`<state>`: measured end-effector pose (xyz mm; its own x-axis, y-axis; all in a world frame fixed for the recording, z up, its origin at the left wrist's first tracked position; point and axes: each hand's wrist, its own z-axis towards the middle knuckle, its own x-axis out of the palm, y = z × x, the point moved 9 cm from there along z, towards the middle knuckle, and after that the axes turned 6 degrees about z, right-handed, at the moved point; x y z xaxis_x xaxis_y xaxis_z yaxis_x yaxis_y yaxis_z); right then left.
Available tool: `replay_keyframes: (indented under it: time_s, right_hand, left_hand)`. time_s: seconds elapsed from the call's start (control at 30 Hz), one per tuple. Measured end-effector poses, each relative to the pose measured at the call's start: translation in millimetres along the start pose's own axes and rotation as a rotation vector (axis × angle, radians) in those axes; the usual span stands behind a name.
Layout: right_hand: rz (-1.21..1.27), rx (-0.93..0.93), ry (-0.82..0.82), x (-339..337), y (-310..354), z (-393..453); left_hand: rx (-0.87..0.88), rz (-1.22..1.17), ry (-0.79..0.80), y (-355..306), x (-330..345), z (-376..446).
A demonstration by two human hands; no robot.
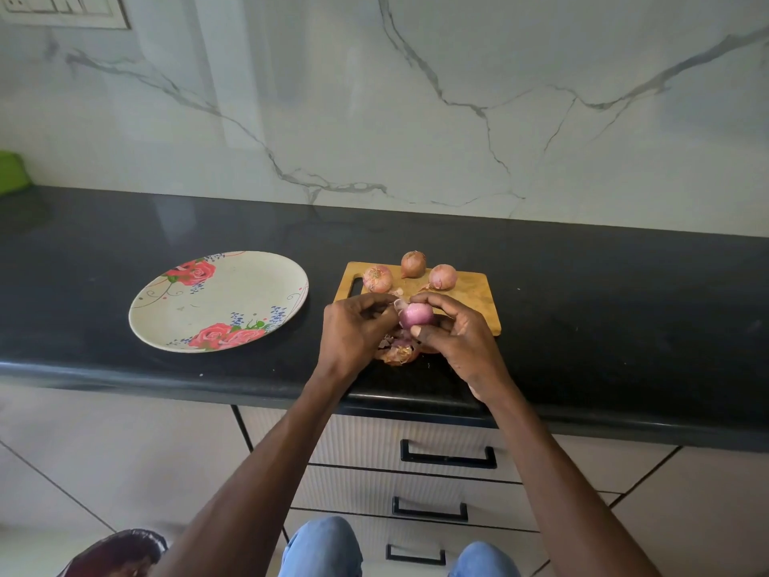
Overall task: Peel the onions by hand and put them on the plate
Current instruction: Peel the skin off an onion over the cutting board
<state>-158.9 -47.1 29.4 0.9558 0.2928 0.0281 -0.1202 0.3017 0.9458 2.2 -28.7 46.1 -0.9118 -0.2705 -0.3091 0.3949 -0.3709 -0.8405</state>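
A half-peeled onion (416,315) is held above the near edge of the cutting board (466,293), clamped in the grip of the right hand (457,339). A flap of skin is pinched by the left hand (353,331) (presumably for stripping). Shed skins (397,351) lie beneath. Three unpeeled onions (414,264) wait on the board. The plate (216,301) sits bare on the desk (624,285), left of the board.

Head view – looking steeply down, counter (125,251) close, wall behind
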Motion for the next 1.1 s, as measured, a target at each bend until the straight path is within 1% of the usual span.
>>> replay_keyframes:
  time_s: [0.1, 0.17, 0.23, 0.3, 0.4, 0.43, 0.57, 0.63, 0.7, 0.8, 0.83, 0.93, 1.0, 1.1]
  right_hand:
    - [-0.158, -0.040, -0.045, -2, 2, 2]
    - [-0.188, -0.043, -0.051, -2, 1, 2]
    - [-0.145, -0.019, -0.031, 0, -2, 2]
    - [-0.058, 0.009, -0.024, -1, -3, 1]
    - [0.064, 0.002, -0.090, -11, -1, -2]
    - [0.086, 0.000, -0.113, -14, 0, -3]
    - [0.077, 0.012, -0.162, -18, -2, -2]
    - [0.075, 0.009, -0.204, -22, -4, -2]
    - [0.072, 0.005, -0.236, -27, -6, -2]
    - [0.070, 0.006, -0.236, -28, -7, -2]
    - [0.060, 0.009, -0.223, -27, -6, -2]
    - [-0.004, 0.014, -0.169, -20, -4, -1]
    - [-0.052, -0.001, -0.156, -17, -3, -2]
    - [-0.079, -0.025, -0.176, -18, -1, -3]
  left_hand:
    - [0.020, 0.040, 0.028, -2, 3, 0]
    - [0.015, 0.028, 0.029, -2, 4, 0]
    - [-0.015, -0.010, 0.024, 0, 3, 0]
    - [-0.073, -0.061, -0.017, 5, -2, 1]
    - [-0.219, -0.177, -0.127, 18, -15, 2]
    - [-0.223, -0.170, -0.144, 18, -16, 2]
    - [-0.119, 0.050, -0.128, 11, -10, 4]
    - [-0.033, 0.211, -0.143, 8, -10, 6]
    - [0.042, 0.317, -0.120, 1, -8, 7]
    - [0.136, 0.230, -0.047, -8, -2, 5]
    - [0.133, 0.185, -0.009, -9, 2, 4]
    - [0.027, 0.093, 0.094, -4, 10, 0]
    - [0.020, 0.061, 0.112, -5, 10, -2]
    - [0.011, 0.038, 0.112, -6, 10, -2]
